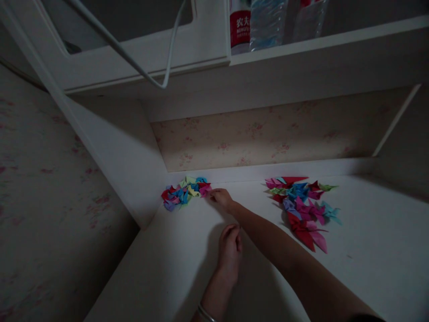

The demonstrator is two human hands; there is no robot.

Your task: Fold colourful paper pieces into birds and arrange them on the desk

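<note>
My right hand [221,198] reaches across to the small pile of colourful folded papers [181,196] in the back left corner of the white surface. Its fingertips are pinched together at the right edge of a pink folded paper [205,190] in that pile. Closer to me, my left hand [229,248] hovers with its fingers curled in and nothing visible in them; a silvery bracelet [205,313] circles that wrist. To the right of my right forearm lies a looser group of larger origami pieces, pointed like cranes [303,201], in red, pink, blue, purple and green.
A white shelf [301,53] overhangs the surface, with bottles in plastic wrap [268,24] on it. From the cabinet door [201,44] at upper left hangs a looped white cable [164,82]. A side panel [124,147] bounds the left, and flowered wallpaper [254,138] the back.
</note>
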